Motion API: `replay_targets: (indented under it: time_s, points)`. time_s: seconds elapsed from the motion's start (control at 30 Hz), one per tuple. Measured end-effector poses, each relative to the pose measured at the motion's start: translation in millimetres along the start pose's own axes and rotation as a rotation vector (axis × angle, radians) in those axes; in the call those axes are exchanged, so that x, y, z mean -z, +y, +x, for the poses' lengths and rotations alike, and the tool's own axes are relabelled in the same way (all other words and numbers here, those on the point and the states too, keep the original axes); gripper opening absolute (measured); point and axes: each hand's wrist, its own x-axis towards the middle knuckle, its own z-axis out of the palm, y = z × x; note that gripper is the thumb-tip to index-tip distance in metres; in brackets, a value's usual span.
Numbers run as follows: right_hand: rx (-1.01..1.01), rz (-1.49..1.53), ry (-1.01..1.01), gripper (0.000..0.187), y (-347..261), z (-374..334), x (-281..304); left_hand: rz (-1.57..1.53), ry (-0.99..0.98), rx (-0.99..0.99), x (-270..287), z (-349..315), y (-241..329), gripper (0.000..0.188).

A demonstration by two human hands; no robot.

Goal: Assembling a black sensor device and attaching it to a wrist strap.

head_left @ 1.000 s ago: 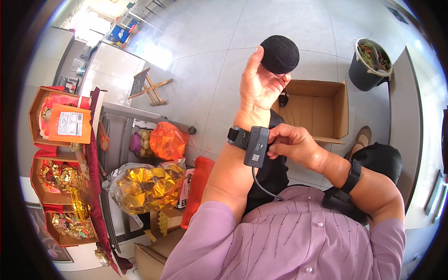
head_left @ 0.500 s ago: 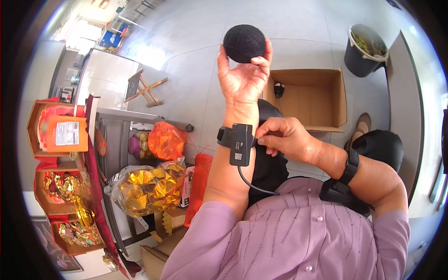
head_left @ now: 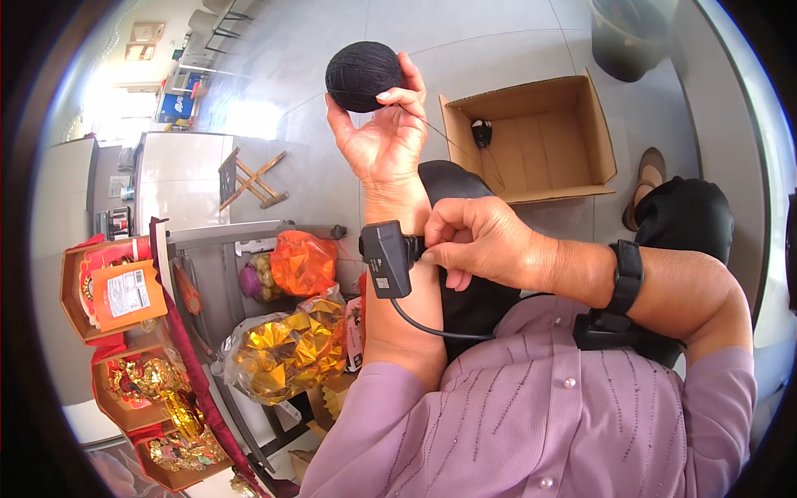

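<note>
Raised in front of me, my left hand [head_left: 382, 133] grips a black ball of yarn [head_left: 364, 76], with fingers and thumb curved around its near side. A thin dark thread [head_left: 448, 139] runs from near that hand toward the cardboard box. On my left wrist sits a black strapped device [head_left: 388, 261] with a cable trailing toward my lap. My right hand [head_left: 490, 245] is closed in a pinch right beside the device's strap. What its fingertips hold, if anything, is hidden.
An open cardboard box [head_left: 540, 141] stands on the floor ahead, a small black object [head_left: 481, 133] inside. A dark bucket [head_left: 627, 41] is at the far right. On my left are a rack [head_left: 224, 286], a bag of gold foil [head_left: 290, 349], an orange bag [head_left: 304, 261] and a folding stool [head_left: 253, 181].
The view has shifted, so the box and bucket appear higher. My left hand with the yarn ball is farther left in the picture; the wrist device looks more tilted. My right hand stays beside the strap.
</note>
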Motion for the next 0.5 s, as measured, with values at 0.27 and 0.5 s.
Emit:
replay_targets:
  time_s: [0.27,0.5]
  points:
    - [0.034,-0.021,0.068,0.007,4.5,5.3,-1.1,-0.047,0.011,0.001,2.1,0.5,1.3,0.064]
    - [-0.049,-0.021,0.114,0.008,1.1,2.1,-0.4,-0.093,0.001,-0.023,-0.7,-4.3,4.9,0.065]
